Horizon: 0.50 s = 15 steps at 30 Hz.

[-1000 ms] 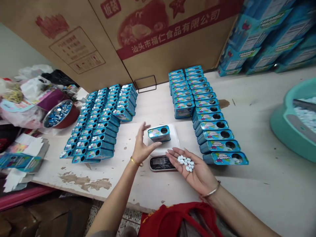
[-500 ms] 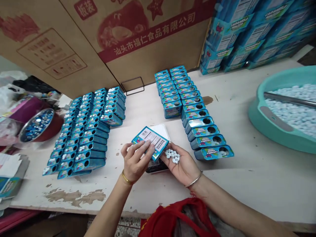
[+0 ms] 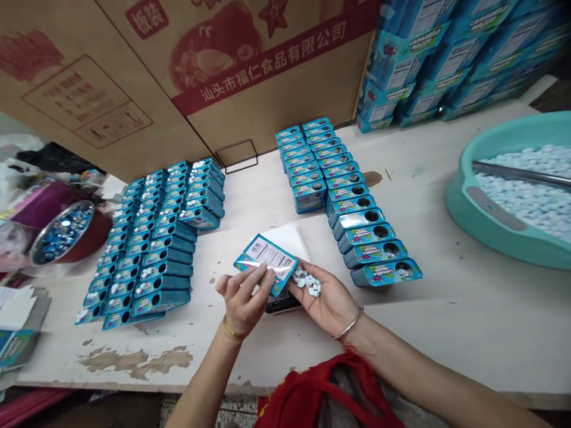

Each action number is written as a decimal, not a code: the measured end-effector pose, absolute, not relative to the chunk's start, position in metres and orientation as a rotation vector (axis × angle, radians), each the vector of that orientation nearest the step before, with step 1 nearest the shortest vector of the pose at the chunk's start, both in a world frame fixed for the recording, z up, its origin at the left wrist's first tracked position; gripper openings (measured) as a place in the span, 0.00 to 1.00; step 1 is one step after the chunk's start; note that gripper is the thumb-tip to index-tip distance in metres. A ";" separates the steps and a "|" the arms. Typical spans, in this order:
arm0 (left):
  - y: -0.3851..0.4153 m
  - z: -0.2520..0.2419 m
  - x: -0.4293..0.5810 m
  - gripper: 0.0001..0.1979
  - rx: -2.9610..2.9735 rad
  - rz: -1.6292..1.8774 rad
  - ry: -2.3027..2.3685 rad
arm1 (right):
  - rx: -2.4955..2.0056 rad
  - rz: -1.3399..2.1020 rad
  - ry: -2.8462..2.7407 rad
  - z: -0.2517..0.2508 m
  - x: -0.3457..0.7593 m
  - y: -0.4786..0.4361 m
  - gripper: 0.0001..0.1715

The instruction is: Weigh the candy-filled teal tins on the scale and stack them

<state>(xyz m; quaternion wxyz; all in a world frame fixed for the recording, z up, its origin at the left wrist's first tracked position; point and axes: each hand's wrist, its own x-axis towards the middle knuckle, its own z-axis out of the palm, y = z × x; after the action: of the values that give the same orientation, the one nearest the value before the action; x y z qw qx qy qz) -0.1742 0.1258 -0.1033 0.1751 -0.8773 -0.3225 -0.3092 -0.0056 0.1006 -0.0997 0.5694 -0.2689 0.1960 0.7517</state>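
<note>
My left hand (image 3: 243, 300) grips a small blue tin box (image 3: 266, 262), tipped over so its white label side faces up. It leans against my right hand (image 3: 323, 297), which lies palm up and cupped around a heap of white candies (image 3: 307, 281). Both hands hover over a small scale (image 3: 285, 241), whose white platform shows behind the box. Rows of blue tins with candy (image 3: 156, 238) lie to the left. Rows of tins with open round holes (image 3: 352, 202) lie to the right.
A teal basin (image 3: 491, 220) full of pale candies with a metal bar across it sits at right. A red bowl of blue pieces (image 3: 62, 232) is at left. Cardboard cartons (image 3: 178, 71) and stacked blue packs (image 3: 446, 53) stand behind. Red cloth (image 3: 321, 392) lies below.
My left hand took the blue tin off the scale and turned it over against my right palm. The view has shifted right, showing more of the teal basin.
</note>
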 end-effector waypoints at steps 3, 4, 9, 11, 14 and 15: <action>0.126 -0.110 -0.176 0.18 -2.518 -0.948 -1.021 | -0.629 1.763 0.446 -0.097 -0.004 0.100 0.10; 0.127 -0.111 -0.176 0.18 -2.539 -0.973 -1.085 | -0.642 1.756 0.442 -0.097 -0.003 0.100 0.10; 0.137 -0.115 -0.169 0.15 -2.678 -1.196 -1.583 | -0.756 1.737 0.411 -0.099 0.007 0.095 0.09; 0.145 -0.120 -0.167 0.15 -2.740 -1.335 -1.762 | -0.778 1.738 0.387 -0.102 0.013 0.091 0.10; 0.157 -0.134 -0.167 0.16 -2.791 -1.483 -1.941 | -0.788 1.756 0.365 -0.106 0.021 0.082 0.10; 0.161 -0.138 -0.168 0.17 -2.793 -1.519 -1.981 | -0.786 1.766 0.362 -0.108 0.023 0.079 0.10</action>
<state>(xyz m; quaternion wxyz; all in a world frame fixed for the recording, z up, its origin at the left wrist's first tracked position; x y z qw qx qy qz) -0.1680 0.1607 -0.1378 -0.2978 -0.7118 -0.5049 -0.3870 0.0232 0.0793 -0.1078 0.5544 -0.3325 0.1532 0.7474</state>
